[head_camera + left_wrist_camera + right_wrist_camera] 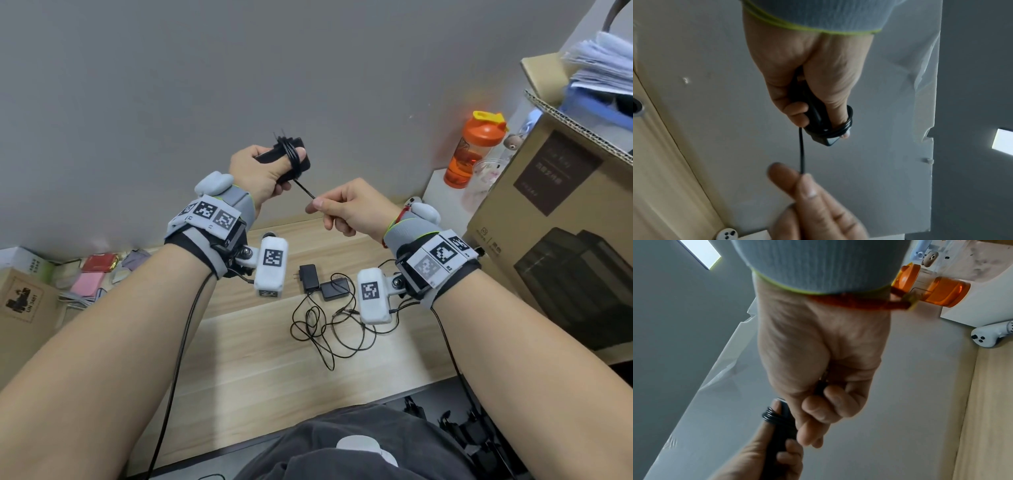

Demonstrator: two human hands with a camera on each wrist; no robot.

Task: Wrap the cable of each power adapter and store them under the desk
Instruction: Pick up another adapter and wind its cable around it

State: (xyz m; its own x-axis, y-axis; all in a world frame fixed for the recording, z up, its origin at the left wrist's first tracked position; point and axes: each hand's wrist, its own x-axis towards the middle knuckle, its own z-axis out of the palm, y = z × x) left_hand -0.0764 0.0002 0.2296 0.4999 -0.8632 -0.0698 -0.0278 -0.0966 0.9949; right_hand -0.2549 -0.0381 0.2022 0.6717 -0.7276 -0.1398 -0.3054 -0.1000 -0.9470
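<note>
My left hand [263, 171] grips a black power adapter [301, 161], raised in front of the grey wall. Several turns of thin black cable [291, 152] circle the adapter and my left thumb [840, 113]. A short taut stretch of cable [304, 189] runs down to my right hand [346, 209], which pinches its end between thumb and fingers; the black plug tip [821, 386] shows inside that fist. Two more black adapters [310, 277] [334, 289] lie on the wooden desk [239, 359] below, with their cables [322, 329] in a loose tangle.
An orange shaker bottle [474, 150] stands at the back right next to a big cardboard box [561, 212] holding papers. Small boxes and coloured packets [92, 274] crowd the desk's far left. A white controller [990, 335] lies by the wall.
</note>
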